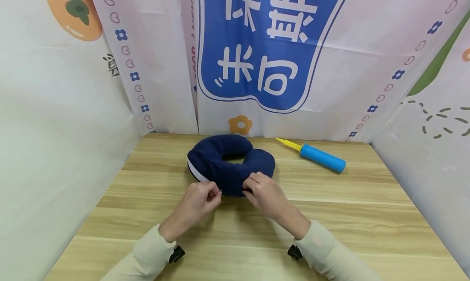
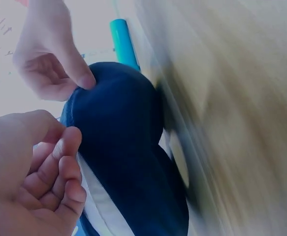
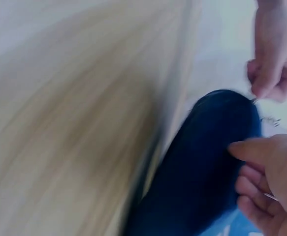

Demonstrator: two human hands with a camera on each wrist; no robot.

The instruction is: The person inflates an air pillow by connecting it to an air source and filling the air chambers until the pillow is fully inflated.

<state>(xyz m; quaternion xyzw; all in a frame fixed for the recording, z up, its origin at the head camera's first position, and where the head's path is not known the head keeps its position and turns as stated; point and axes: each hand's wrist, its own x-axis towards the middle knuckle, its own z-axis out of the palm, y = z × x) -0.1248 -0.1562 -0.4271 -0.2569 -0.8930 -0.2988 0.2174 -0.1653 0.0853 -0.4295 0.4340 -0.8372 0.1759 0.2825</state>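
Observation:
A navy U-shaped neck pillow (image 1: 216, 171) lies on the table, its gap toward the back right. Along its left side the zipper stands open, and a white inner strip (image 1: 195, 170) shows there; the left wrist view has this white lining (image 2: 102, 199) too. At the pillow's near edge my left hand (image 1: 198, 198) pinches the small zipper pull between thumb and forefinger, other fingers curled. A hand's width to the right, my right hand (image 1: 267, 194) grips the cover's edge between thumb and forefinger. In the right wrist view, its thumb and fingers (image 3: 254, 149) overlap the dark fabric.
A blue hand pump (image 1: 323, 158) with a yellow nozzle lies at the back right of the wooden table (image 1: 235, 240). Behind the table hangs a printed cloth (image 1: 165, 69), with white cloth walls on both sides. Black wrist cameras (image 1: 177, 254) sit under the sleeves.

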